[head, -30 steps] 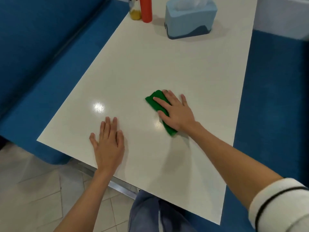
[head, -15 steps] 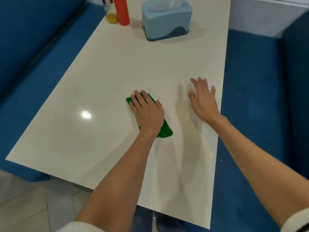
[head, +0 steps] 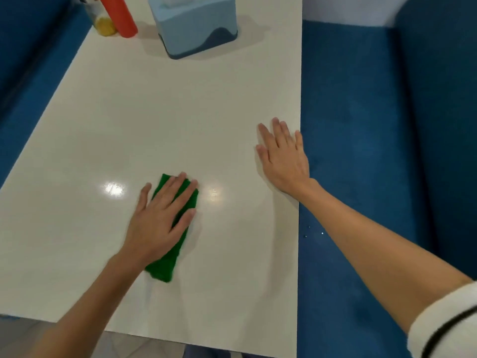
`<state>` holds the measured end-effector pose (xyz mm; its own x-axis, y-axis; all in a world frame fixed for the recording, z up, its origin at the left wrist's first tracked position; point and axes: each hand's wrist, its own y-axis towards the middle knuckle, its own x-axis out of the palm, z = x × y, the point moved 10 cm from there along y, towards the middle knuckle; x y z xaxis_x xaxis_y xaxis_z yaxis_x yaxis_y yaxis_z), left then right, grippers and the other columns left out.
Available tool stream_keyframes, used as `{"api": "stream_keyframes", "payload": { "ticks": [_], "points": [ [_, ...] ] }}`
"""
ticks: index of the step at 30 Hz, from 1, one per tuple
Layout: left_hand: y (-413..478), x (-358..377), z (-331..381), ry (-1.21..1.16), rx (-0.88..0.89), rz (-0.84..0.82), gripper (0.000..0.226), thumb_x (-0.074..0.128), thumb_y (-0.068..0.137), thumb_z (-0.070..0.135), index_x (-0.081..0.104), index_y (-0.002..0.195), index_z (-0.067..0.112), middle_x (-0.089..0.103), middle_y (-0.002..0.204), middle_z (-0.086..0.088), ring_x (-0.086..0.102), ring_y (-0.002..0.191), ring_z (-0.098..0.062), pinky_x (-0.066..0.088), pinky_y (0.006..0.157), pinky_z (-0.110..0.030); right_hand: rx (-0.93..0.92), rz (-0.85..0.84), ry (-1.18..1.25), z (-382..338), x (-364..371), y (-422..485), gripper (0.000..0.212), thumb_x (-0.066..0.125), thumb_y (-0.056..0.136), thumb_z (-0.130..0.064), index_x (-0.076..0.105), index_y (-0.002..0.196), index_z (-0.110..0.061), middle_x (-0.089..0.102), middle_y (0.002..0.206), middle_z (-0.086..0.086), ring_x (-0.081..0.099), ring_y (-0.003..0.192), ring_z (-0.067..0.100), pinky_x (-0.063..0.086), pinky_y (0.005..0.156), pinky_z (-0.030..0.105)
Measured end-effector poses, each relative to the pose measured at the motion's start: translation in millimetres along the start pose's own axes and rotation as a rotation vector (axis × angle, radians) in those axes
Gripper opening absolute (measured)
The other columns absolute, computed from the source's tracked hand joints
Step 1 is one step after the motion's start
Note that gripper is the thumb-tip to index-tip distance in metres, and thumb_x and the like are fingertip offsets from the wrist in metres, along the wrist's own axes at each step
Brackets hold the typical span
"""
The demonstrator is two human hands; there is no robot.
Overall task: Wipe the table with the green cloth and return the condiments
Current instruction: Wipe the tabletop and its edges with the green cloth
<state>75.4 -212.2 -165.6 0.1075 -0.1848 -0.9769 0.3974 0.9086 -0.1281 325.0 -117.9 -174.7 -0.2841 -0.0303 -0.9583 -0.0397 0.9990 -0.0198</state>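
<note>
A folded green cloth point(head: 164, 266) lies on the white table point(head: 180, 112), a little left of its middle and toward the near edge. My left hand point(head: 157, 220) presses flat on the cloth with fingers spread, covering its middle. My right hand point(head: 284, 156) rests flat and empty on the tabletop at the right edge. At the far left corner stand the condiments: a red bottle point(head: 120, 16) and, beside it, a clear container with yellow contents point(head: 103, 25). Both are cut off by the top of the view.
A light-blue tissue box point(head: 196, 27) stands at the far end, right of the condiments. Blue upholstered benches run along the left point(head: 31, 86) and right point(head: 361, 151) sides of the table. Tiled floor point(head: 15, 337) shows below the near edge.
The cloth passed from my right hand to my left. My left hand has since slid it toward me and leftward. My right hand moved to the table's right edge and lies flat.
</note>
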Motion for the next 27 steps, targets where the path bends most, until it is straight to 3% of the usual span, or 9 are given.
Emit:
{"api": "stream_keyframes", "payload": {
  "ticks": [4, 8, 12, 15, 19, 22, 27],
  "points": [
    [55.6, -14.0, -56.6, 0.065, -0.281, 0.046, 0.056, 0.016, 0.099, 0.051, 0.013, 0.153, 0.034, 0.013, 0.161, -0.002, 0.012, 0.148, -0.02, 0.001, 0.114, -0.057, 0.001, 0.019, -0.005, -2.9, -1.0, -0.3, 0.052, 0.02, 0.102, -0.037, 0.016, 0.152, -0.021, 0.008, 0.16, 0.009, 0.002, 0.147, 0.022, -0.001, 0.117, 0.045],
    [120.2, -19.0, -40.4, 0.116, -0.496, 0.088, 0.056, 0.015, 0.099, 0.049, 0.011, 0.153, 0.034, -0.004, 0.161, -0.011, 0.001, 0.148, -0.031, -0.005, 0.113, -0.061, 0.006, 0.024, -0.011, -3.8, -2.1, 0.0, 0.052, 0.021, 0.102, -0.036, 0.017, 0.152, -0.021, 0.008, 0.16, 0.009, 0.003, 0.147, 0.021, 0.001, 0.117, 0.046],
    [133.2, -8.2, 26.8, 0.02, -0.439, 0.126, 0.054, 0.017, 0.1, 0.045, 0.017, 0.153, 0.032, 0.008, 0.161, -0.012, 0.009, 0.147, -0.033, 0.004, 0.114, -0.061, -0.002, 0.038, -0.019, -4.0, -3.0, -1.6, 0.052, 0.022, 0.102, -0.036, 0.019, 0.151, -0.021, 0.011, 0.159, 0.009, 0.005, 0.147, 0.021, 0.004, 0.116, 0.046],
    [98.5, -0.3, 65.6, 0.011, -0.208, 0.114, 0.053, 0.019, 0.1, 0.044, 0.024, 0.151, 0.03, 0.021, 0.159, -0.008, 0.02, 0.145, -0.029, 0.02, 0.113, -0.056, -0.003, 0.036, -0.005, -3.5, -3.5, -1.1, 0.051, 0.022, 0.102, -0.037, 0.019, 0.151, -0.023, 0.01, 0.16, 0.007, 0.005, 0.147, 0.02, 0.003, 0.117, 0.044],
    [42.5, 4.9, 44.3, 0.023, -0.016, 0.031, 0.055, 0.02, 0.099, 0.05, 0.019, 0.152, 0.035, 0.014, 0.161, 0.004, 0.015, 0.147, -0.016, 0.018, 0.116, -0.044, -0.004, 0.039, 0.008, -2.9, -3.7, -1.5, 0.051, 0.022, 0.102, -0.037, 0.019, 0.152, -0.023, 0.01, 0.16, 0.007, 0.004, 0.147, 0.019, 0.002, 0.117, 0.044],
    [38.4, -0.6, 7.4, 0.01, -0.043, 0.018, 0.054, 0.02, 0.098, 0.053, 0.018, 0.151, 0.04, 0.012, 0.161, 0.009, 0.013, 0.147, -0.013, 0.013, 0.117, -0.04, 0.002, 0.045, 0.015, -2.8, -4.1, -0.3, 0.051, 0.023, 0.102, -0.036, 0.02, 0.151, -0.022, 0.011, 0.159, 0.008, 0.005, 0.147, 0.02, 0.004, 0.116, 0.045],
    [114.5, -18.6, -32.3, 0.007, -0.255, 0.101, 0.057, 0.017, 0.097, 0.049, 0.021, 0.152, 0.033, 0.019, 0.16, -0.003, 0.019, 0.146, -0.025, 0.019, 0.113, -0.053, -0.003, 0.067, 0.007, -3.0, -4.3, 0.0, 0.05, 0.025, 0.102, -0.035, 0.023, 0.15, -0.021, 0.013, 0.159, 0.009, 0.008, 0.147, 0.022, 0.007, 0.116, 0.047]
  ]
}}
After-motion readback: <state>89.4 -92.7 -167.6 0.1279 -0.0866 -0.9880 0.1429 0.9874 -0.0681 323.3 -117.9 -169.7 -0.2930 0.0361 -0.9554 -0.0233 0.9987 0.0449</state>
